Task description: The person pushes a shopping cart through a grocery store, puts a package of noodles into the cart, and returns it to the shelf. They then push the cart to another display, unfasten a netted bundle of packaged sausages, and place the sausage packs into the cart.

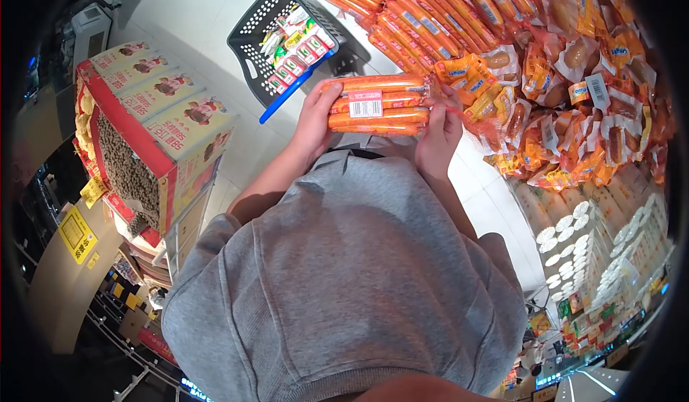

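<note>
A clear pack of orange sausages (387, 102) with a white barcode label lies level in front of the grey shirt. My left hand (313, 119) is closed round the pack's left end, with the thumb on top. My right hand (439, 131) pinches the wrapper at the pack's right end. Close beyond it, more sausage packs (430, 25) are stacked in rows, beside a heap of small orange and clear packets (567, 93).
A black shopping basket (247, 43) with a blue handle stands on the pale tiled floor, holding several small packages. To the left is a display of yellow and red cartons (169, 93). At the right are stacked white-ended packages (574, 244).
</note>
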`<state>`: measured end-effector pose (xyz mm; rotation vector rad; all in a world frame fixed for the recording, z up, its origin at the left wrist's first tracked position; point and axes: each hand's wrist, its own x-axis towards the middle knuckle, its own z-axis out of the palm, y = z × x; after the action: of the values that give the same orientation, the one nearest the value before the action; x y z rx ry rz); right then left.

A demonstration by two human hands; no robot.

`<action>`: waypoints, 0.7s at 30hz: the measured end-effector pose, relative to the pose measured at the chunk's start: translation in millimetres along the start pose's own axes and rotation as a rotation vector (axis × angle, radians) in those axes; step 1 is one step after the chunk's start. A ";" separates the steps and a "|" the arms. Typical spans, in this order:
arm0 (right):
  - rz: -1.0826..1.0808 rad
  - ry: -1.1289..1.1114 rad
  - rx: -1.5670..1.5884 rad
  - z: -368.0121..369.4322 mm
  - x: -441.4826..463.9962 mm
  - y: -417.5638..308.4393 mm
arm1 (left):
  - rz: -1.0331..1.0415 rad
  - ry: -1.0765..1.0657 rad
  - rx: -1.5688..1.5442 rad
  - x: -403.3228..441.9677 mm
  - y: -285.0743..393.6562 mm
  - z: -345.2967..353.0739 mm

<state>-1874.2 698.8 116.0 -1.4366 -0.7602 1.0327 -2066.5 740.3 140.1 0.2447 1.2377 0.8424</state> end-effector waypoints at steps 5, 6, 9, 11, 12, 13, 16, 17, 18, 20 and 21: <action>0.221 -0.044 0.274 18.6 -6.6 8.1 | 0.137 -0.023 0.010 10.2 -3.9 -31.1; 0.258 -0.064 0.270 23.4 -9.4 9.3 | 0.135 -0.005 0.032 11.3 -1.9 -38.6; 0.321 -0.110 0.287 52.3 -17.0 8.0 | 0.131 0.019 0.049 10.3 9.6 -65.4; 0.301 -0.167 0.249 70.4 -21.1 12.0 | 0.104 0.039 -0.003 8.0 18.9 -86.9; 0.267 -0.212 0.202 79.2 -22.3 15.0 | 0.099 0.051 -0.055 8.0 21.8 -98.9; 0.235 -0.254 0.155 90.4 -23.1 15.6 | 0.092 0.062 -0.104 7.1 26.2 -109.1; 0.252 -0.338 0.130 128.6 -25.3 4.4 | 0.054 0.111 -0.199 4.5 44.1 -135.2; 0.268 -0.360 0.113 140.6 -26.6 0.4 | 0.046 0.119 -0.226 5.0 49.5 -145.8; 0.270 -0.371 0.112 149.6 -28.6 3.0 | 0.054 0.123 -0.209 10.4 47.3 -161.0; 0.293 -0.401 0.107 168.6 -31.2 -0.6 | 0.084 0.107 -0.195 15.6 48.6 -184.1; 0.304 -0.415 0.104 177.8 -32.0 -1.9 | 0.100 0.097 -0.188 19.1 51.7 -193.9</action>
<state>-2048.6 744.0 130.4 -1.2864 -0.7796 1.6144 -2261.6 736.8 89.7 0.1158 1.2352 1.0605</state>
